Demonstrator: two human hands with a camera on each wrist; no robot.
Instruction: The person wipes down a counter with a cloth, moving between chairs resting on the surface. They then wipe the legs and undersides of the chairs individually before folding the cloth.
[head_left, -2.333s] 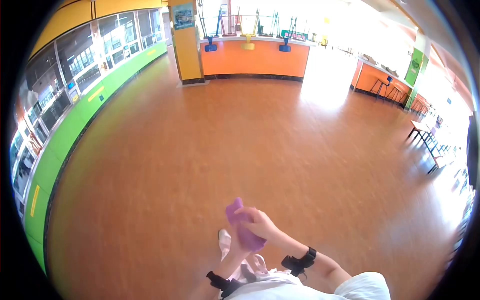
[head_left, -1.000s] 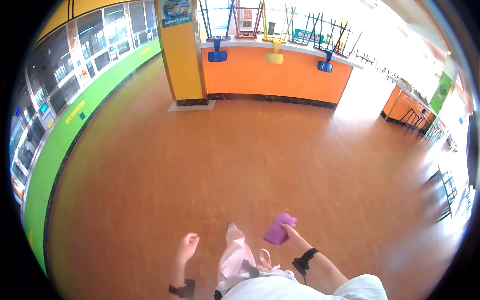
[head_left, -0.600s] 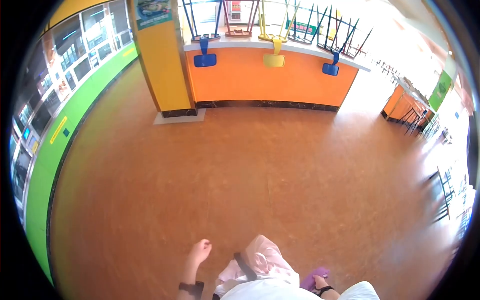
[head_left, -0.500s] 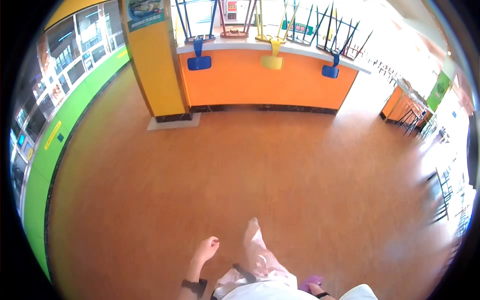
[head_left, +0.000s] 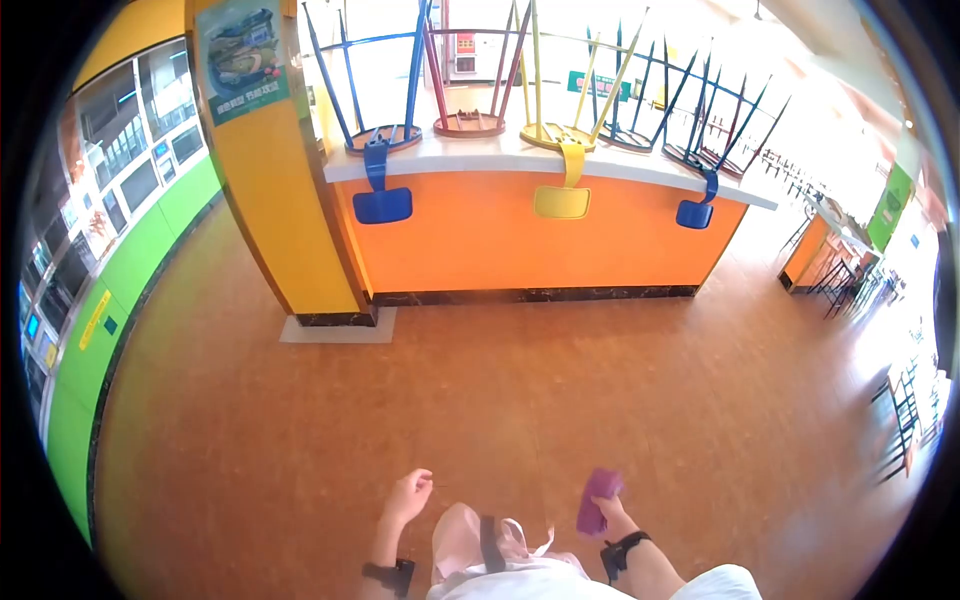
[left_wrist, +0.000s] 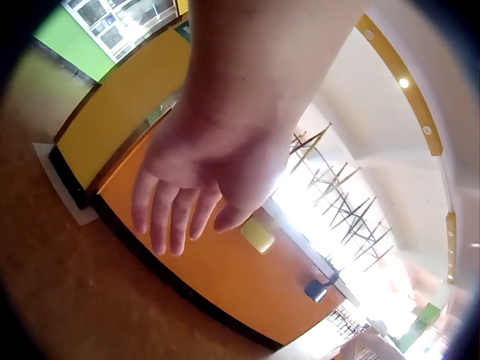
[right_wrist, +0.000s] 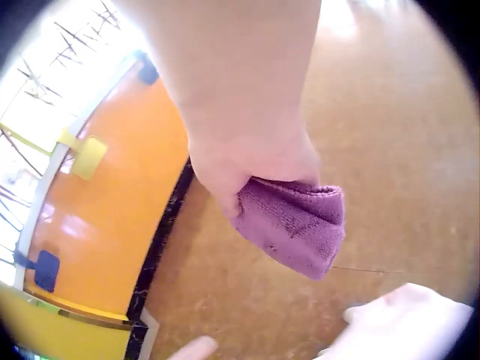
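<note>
My right hand (head_left: 612, 510) grips a folded purple cloth (head_left: 597, 503) low in the head view. In the right wrist view the same cloth (right_wrist: 295, 225) hangs out of the right hand (right_wrist: 251, 161), its layers folded over one another. My left hand (head_left: 408, 497) is in the air left of my body and holds nothing. The left wrist view shows that left hand (left_wrist: 202, 172) with its fingers loosely extended downward, touching nothing.
Ahead stands an orange counter (head_left: 540, 240) with upturned chairs on its white top. A yellow pillar (head_left: 275, 200) adjoins its left end. A green-fronted serving wall (head_left: 140, 265) runs along the left. Tables and stools (head_left: 840, 285) stand at the right.
The counter and pillar have come closer. The hands, earlier together at the cloth, are apart; the cloth stays in my right hand, which has risen back into view from the bottom edge.
</note>
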